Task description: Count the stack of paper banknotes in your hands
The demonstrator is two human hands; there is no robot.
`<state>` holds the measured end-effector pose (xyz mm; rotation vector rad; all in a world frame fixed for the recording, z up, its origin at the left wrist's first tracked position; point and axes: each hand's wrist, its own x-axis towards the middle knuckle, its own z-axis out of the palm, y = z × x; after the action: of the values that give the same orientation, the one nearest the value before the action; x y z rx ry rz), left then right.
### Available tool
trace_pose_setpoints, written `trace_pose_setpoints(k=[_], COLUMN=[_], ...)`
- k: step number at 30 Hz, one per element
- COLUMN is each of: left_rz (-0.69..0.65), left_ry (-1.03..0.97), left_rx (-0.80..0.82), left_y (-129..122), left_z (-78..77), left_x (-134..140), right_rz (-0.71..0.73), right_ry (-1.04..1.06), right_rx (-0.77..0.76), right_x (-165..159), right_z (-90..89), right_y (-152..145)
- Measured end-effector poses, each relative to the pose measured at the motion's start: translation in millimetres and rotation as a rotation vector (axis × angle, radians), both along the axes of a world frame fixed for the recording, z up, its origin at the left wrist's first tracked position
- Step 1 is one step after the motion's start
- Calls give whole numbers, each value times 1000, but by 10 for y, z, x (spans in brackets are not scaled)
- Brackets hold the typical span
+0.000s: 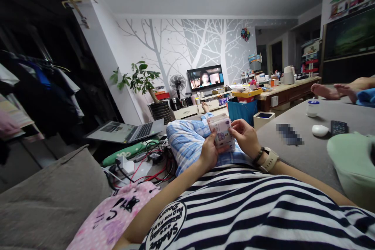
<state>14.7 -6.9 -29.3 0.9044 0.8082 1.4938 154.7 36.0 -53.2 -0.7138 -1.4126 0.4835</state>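
In the head view, the left hand [209, 151] grips the stack of printed notes [224, 131] with its fingers [211, 138] at the lower left edge, above the lap [184, 140], apparently for support. The right hand [246, 136] pinches the right edge, likely to keep individual notes separable.

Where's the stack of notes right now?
In the head view, the stack of notes sits just right of centre, in the left hand, with the right hand at its edge, over checked trousers.
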Motion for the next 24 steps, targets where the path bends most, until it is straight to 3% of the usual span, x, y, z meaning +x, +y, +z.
trace_pose_setpoints(k=[14,24], left_rz=[21,20], left_ry=[68,50], left_rx=[-2,-46], left_y=[55,1], left_z=[-52,18], left_x=[-35,-6], right_rz=[19,62], right_ry=[50,69], right_rx=[7,-11], right_x=[19,12], right_z=[65,73], right_y=[25,41])
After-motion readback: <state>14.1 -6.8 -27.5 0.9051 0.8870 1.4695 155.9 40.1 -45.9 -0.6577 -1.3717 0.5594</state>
